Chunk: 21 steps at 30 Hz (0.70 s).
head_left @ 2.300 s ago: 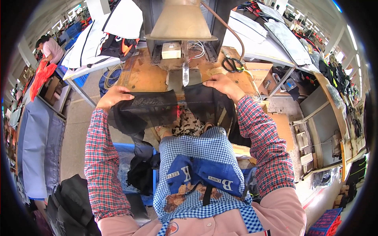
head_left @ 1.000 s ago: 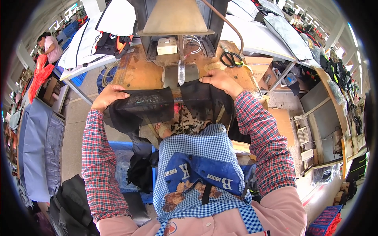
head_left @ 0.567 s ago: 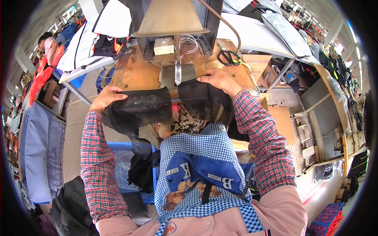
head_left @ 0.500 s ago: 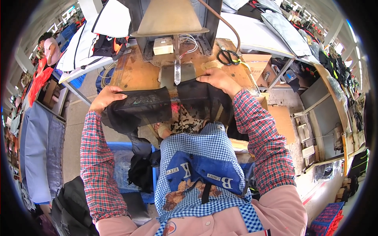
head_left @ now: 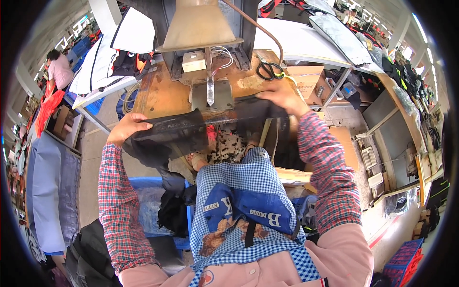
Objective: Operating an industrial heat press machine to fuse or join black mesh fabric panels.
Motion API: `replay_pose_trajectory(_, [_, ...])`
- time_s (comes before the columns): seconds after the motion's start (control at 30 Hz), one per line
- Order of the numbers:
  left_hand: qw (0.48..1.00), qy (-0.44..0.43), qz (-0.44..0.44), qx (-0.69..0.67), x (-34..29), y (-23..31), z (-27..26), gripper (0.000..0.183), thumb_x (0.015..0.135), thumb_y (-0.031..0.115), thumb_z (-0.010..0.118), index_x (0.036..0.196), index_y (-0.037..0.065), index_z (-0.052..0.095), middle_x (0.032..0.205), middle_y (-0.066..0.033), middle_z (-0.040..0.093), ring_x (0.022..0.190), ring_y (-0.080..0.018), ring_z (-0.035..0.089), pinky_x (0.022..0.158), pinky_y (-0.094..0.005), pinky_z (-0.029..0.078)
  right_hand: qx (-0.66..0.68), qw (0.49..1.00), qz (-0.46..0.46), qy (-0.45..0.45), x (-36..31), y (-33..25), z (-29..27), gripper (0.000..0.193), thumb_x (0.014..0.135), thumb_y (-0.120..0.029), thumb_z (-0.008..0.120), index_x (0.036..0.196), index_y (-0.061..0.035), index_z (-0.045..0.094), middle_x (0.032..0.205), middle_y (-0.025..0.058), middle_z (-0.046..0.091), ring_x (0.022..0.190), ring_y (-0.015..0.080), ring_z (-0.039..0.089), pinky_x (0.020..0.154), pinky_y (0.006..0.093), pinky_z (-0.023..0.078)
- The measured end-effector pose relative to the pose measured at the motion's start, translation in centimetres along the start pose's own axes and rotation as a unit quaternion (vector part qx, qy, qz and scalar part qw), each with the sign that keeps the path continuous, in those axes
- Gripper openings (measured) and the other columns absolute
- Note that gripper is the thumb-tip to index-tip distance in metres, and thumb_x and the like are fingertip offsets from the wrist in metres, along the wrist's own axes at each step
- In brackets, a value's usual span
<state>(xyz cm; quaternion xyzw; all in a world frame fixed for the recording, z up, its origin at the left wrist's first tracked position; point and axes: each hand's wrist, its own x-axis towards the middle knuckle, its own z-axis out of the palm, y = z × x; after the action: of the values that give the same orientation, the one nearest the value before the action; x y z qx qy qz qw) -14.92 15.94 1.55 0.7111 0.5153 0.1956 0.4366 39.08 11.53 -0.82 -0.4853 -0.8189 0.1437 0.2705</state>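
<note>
My left hand (head_left: 126,128) pinches the upper corner of a sheer black cloth (head_left: 167,138), which drapes over the bench's front edge and hangs down. Farther right, my right hand (head_left: 284,97), somewhat blurred, grips another stretch of sheer black cloth (head_left: 253,111). Between the two stretches there is a gap where the bench edge shows. Above that gap, a narrow upright metal blade (head_left: 210,93) points down at a dark metal plate (head_left: 224,93) on the wooden bench (head_left: 162,93). Over the blade hangs a beige cone-shaped cover (head_left: 198,28).
Black-handled scissors (head_left: 270,71) lie at the bench's right rear, near a brown hose (head_left: 263,31). A small beige box (head_left: 193,61) with wires stands behind the blade. Below left sits a blue crate (head_left: 148,184) with black cloth. Another person (head_left: 60,69) is at far left.
The cloth spanned unbroken under the blade before; now it shows as two stretches with a gap. My right hand has moved rightward with its stretch; my left hand has barely moved.
</note>
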Motion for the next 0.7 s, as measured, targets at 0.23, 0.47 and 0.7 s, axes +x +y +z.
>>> replay_pose_trajectory(0.23, [0.990, -0.138, 0.002, 0.000, -6.9, 4.0, 4.1, 0.014, 0.089, 0.015, 0.075, 0.093, 0.003, 0.070, 0.080, 0.0074, 0.063, 0.073, -0.0018, 0.054, 0.065, -0.0202, 0.045, -0.122, 0.938, 0.224, 0.235, -6.4, 3.3, -9.0, 0.026, 0.093, -0.026, 0.067, 0.107, -0.0042, 0.071, 0.092, 0.0156, 0.072, 0.085, 0.0214, 0.070, 0.074, 0.0354, 0.055])
replay_pose_trajectory(0.47, [0.972, -0.166, 0.149, 0.079, -9.7, 6.9, 10.6, 0.028, 0.090, 0.024, 0.071, 0.100, -0.001, 0.068, 0.078, -0.0097, 0.066, 0.074, -0.0123, 0.059, 0.070, -0.0310, 0.048, 0.523, 0.809, 0.257, -0.074, 1.7, -6.0, 3.3, 0.033, 0.098, -0.021, 0.061, 0.128, -0.0074, 0.059, 0.088, 0.0029, 0.062, 0.076, 0.0147, 0.067, 0.072, 0.0293, 0.059])
replay_pose_trajectory(0.7, [0.972, -0.176, 0.135, 0.078, -11.3, 8.1, 12.2, 0.030, 0.090, 0.025, 0.071, 0.103, -0.002, 0.067, 0.082, -0.0116, 0.065, 0.077, -0.0136, 0.059, 0.074, -0.0307, 0.048, 0.381, 0.847, 0.022, -0.369, 4.8, -16.0, 10.7, 0.054, 0.096, -0.044, 0.063, 0.132, -0.0052, 0.058, 0.109, 0.0097, 0.069, 0.098, 0.0181, 0.065, 0.085, 0.0320, 0.054])
